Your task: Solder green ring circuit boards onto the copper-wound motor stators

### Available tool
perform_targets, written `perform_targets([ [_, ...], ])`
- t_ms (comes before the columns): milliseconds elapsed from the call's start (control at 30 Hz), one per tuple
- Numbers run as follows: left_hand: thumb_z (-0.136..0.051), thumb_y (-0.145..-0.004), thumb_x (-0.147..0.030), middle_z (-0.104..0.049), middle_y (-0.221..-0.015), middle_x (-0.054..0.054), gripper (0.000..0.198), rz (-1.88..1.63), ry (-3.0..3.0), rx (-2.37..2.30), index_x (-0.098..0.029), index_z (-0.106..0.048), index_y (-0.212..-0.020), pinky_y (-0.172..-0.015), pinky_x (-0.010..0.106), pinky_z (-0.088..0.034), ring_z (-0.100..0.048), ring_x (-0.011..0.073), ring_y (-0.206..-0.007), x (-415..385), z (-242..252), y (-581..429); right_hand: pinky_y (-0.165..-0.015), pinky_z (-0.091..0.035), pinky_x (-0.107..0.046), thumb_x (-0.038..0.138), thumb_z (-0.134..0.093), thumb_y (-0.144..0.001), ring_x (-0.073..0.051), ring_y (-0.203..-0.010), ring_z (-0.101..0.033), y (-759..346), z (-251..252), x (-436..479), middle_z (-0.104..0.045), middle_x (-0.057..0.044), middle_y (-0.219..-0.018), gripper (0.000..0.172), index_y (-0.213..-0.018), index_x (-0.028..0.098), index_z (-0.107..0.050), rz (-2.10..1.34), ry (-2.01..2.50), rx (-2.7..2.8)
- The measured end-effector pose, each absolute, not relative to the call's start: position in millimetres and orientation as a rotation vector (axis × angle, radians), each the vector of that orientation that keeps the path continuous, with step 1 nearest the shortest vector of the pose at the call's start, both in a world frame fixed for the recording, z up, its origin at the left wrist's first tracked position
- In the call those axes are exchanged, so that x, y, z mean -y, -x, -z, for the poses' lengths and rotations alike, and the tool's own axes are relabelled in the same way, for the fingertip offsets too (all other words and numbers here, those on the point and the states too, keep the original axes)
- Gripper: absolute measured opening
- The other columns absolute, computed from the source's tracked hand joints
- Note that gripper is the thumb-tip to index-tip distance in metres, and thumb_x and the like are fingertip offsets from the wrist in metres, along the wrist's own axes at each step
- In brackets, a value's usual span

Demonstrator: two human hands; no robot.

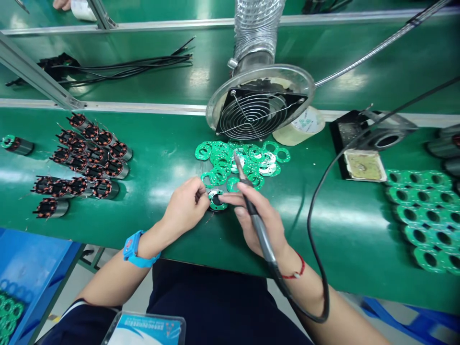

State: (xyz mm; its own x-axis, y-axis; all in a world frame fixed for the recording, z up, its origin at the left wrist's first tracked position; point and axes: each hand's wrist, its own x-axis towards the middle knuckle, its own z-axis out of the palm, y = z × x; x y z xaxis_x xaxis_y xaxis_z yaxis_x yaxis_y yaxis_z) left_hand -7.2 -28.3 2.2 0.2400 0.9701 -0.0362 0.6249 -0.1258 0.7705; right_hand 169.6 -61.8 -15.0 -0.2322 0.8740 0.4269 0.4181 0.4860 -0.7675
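Note:
My left hand (189,203) is closed, its thumb and fingertips pinched at the left edge of a ring-shaped green circuit board (218,207); what lies between the fingertips is hidden. That board sits on top of a motor stator at the front of the bench, mostly covered by it. A soldering iron (259,227) is held like a pen in my right hand (264,223), its tip pointing up and away over the loose boards. Outstretched fingers of the same hand reach to the board's right side. Just beyond lies a loose pile of green ring boards (221,155).
A fume extractor fan (253,112) hangs over the pile, with a tape roll (300,127) behind. Stators (95,153) stand in rows at left. The soldering iron stand (359,136) with sponge (364,165) and rows of boarded stators (424,213) are right. The iron's cable (314,211) loops beside my right arm.

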Motion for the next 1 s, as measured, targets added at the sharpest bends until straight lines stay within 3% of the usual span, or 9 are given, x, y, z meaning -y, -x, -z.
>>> perform_targets([
  [133, -0.047, -0.075, -0.006, -0.043, -0.065, -0.004, 0.016, -0.654, -1.848, -1.457, -0.019, -0.041, -0.068, -0.058, 0.024, -0.031, -0.040, 0.0102, -0.060, 29, -2, 7, -0.091, -0.045, -0.051, 0.013, -0.051, -0.084, -0.029, -0.114, -0.053, -163, 12, 54, -0.061, -0.010, -0.122, 0.051, -0.133, 0.024, -0.041, -0.602, 1.105, 2.155],
  [233, -0.047, -0.077, -0.007, -0.045, -0.067, -0.004, 0.014, -0.639, -1.803, -1.445, -0.019, -0.043, -0.070, -0.059, 0.024, -0.034, -0.043, 0.0108, -0.062, 28, -1, 10, -0.087, -0.048, -0.048, 0.008, -0.047, -0.082, -0.026, -0.106, -0.055, -162, 13, 53, -0.061, -0.010, -0.117, 0.054, -0.133, 0.023, -0.039, -0.629, 1.132, 2.186],
  [300, -0.048, -0.082, -0.013, -0.050, -0.074, -0.002, 0.006, -0.598, -1.725, -1.397, -0.019, -0.047, -0.082, -0.060, 0.025, -0.037, -0.046, 0.0113, -0.065, 28, 0, 16, -0.083, -0.050, -0.045, 0.011, -0.049, -0.084, -0.025, -0.098, -0.056, -164, 15, 52, -0.061, -0.010, -0.111, 0.050, -0.131, 0.024, -0.041, -0.616, 1.199, 2.153],
  [433, -0.059, -0.083, -0.026, -0.056, -0.094, 0.002, 0.023, -0.403, -1.813, -1.187, -0.020, -0.050, -0.103, -0.071, 0.029, -0.042, -0.052, 0.0156, -0.081, 27, 0, 29, -0.084, -0.050, -0.047, 0.026, -0.060, -0.084, -0.028, -0.100, -0.057, -172, 19, 51, -0.063, -0.010, -0.109, 0.053, -0.132, 0.024, -0.039, -0.520, 1.297, 2.037],
  [533, -0.053, -0.085, -0.017, -0.057, -0.089, 0.002, 0.005, -0.389, -1.948, -1.135, -0.019, -0.054, -0.089, -0.074, 0.030, -0.040, -0.051, 0.0163, -0.083, 26, -1, 30, -0.087, -0.049, -0.046, 0.026, -0.061, -0.085, -0.028, -0.105, -0.057, -176, 21, 50, -0.061, -0.010, -0.115, 0.055, -0.134, 0.025, -0.036, -0.542, 1.289, 1.997],
  [733, -0.052, -0.085, -0.016, -0.055, -0.073, -0.002, 0.006, -0.623, -1.621, -1.172, -0.017, -0.055, -0.080, -0.062, 0.023, -0.039, -0.049, 0.0107, -0.067, 24, -1, 19, -0.082, -0.050, -0.045, 0.024, -0.060, -0.086, -0.027, -0.099, -0.057, -169, 21, 53, -0.063, -0.011, -0.111, 0.050, -0.131, 0.024, -0.040, -0.469, 1.204, 2.067],
  [867, -0.054, -0.084, -0.020, -0.058, -0.073, -0.002, 0.006, -0.633, -1.456, -1.145, -0.017, -0.056, -0.080, -0.062, 0.022, -0.040, -0.051, 0.0104, -0.067, 25, 2, 18, -0.092, -0.044, -0.049, 0.018, -0.057, -0.086, -0.029, -0.118, -0.050, -164, 17, 55, -0.059, -0.011, -0.124, 0.057, -0.137, 0.026, -0.034, -0.378, 1.090, 2.148],
  [1000, -0.053, -0.085, -0.022, -0.060, -0.076, -0.002, 0.007, -0.647, -1.438, -1.151, -0.017, -0.057, -0.082, -0.064, 0.022, -0.041, -0.053, 0.0104, -0.069, 26, 4, 19, -0.093, -0.042, -0.047, 0.013, -0.053, -0.086, -0.026, -0.117, -0.051, -165, 17, 57, -0.065, -0.008, -0.114, 0.051, -0.133, 0.026, -0.040, -0.297, 1.034, 2.209],
])
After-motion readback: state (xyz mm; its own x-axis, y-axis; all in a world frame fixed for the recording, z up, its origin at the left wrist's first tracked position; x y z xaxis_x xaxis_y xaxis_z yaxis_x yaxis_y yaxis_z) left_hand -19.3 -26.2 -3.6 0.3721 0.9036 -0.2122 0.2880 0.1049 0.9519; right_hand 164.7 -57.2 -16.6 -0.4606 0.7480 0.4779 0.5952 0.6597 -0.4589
